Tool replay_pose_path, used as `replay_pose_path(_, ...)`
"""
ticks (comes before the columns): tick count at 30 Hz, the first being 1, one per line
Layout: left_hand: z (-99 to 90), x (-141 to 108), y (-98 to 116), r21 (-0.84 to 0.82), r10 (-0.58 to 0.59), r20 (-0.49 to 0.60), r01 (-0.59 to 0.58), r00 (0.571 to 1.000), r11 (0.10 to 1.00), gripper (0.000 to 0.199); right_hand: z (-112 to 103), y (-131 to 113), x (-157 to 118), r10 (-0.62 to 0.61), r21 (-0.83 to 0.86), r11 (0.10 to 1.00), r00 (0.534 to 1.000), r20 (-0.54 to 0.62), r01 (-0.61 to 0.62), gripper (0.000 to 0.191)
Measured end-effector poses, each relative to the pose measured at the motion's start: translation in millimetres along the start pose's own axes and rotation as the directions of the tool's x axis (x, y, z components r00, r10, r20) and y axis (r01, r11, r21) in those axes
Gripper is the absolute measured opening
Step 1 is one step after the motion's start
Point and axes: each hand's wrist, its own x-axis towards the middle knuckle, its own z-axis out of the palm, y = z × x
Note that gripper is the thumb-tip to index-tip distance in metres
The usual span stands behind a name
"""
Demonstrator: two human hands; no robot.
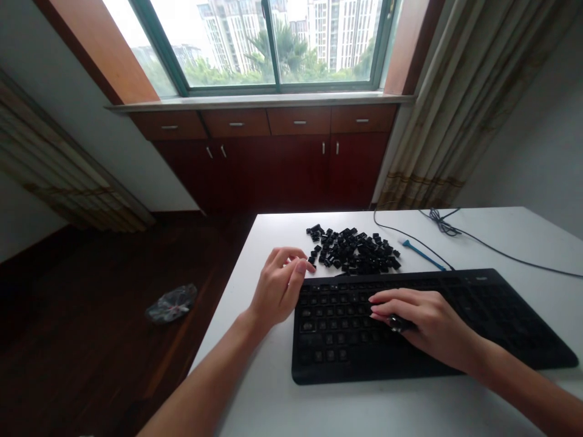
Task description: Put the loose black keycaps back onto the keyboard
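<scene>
Left forearm (200, 388) and right forearm (523, 388) are reaching in over a white table (259, 394) toward a black keyboard (514, 331). Left hand (277, 290) is hovering by the keyboard's upper left corner, its fingers (291, 256) loosely curled and holding nothing; contact with the keycaps is not clear. Right hand (430, 321) is resting over the middle keys, fingers closed around a small dark object (397, 323), which is partly hidden, so its kind cannot be told.

Loose black keycaps (350, 250) are lying in a rough heap just beyond the keyboard, well off it. Most keyboard positions are showing caps, so many appear left in place; any bare sockets are too small to tell. The keyboard is lying flat, dark and intact.

A blue-handled tool (423, 255) is lying beside the heap, and a thin black cable (410, 235) is trailing across the table. A clear plastic bag (172, 303) is lying on the wooden floor (82, 315).
</scene>
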Motion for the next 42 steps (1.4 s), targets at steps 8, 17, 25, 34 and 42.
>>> replay_pose_path(8,6.9,0,-8,-0.057,-0.013,-0.026,0.012,1.000,0.998,0.041,-16,-13,10,0.069,0.088,0.994,0.997,-0.027,-0.067,0.019)
replay_pose_path(17,7.9,2,-19,-0.060,-0.083,-0.093,0.078,0.992,0.995,0.046,-26,-42,60,0.574,0.961,0.266,0.813,-0.098,-0.072,0.052)
replay_pose_path(25,7.8,2,-21,-0.048,-0.106,-0.096,0.102,0.990,0.994,0.047,4,-46,65,0.518,0.926,0.375,0.840,-0.164,-0.051,0.051)
replay_pose_path(34,11.3,6,-26,0.027,-0.159,-0.036,0.160,0.987,0.987,0.027,-11,-25,56,0.544,0.930,0.355,0.830,-0.124,-0.094,0.051)
replay_pose_path(42,12.5,19,-42,-0.032,-0.203,0.166,0.211,0.965,0.977,0.041,-2,6,16,0.583,0.725,0.607,0.802,-0.128,-0.325,0.051)
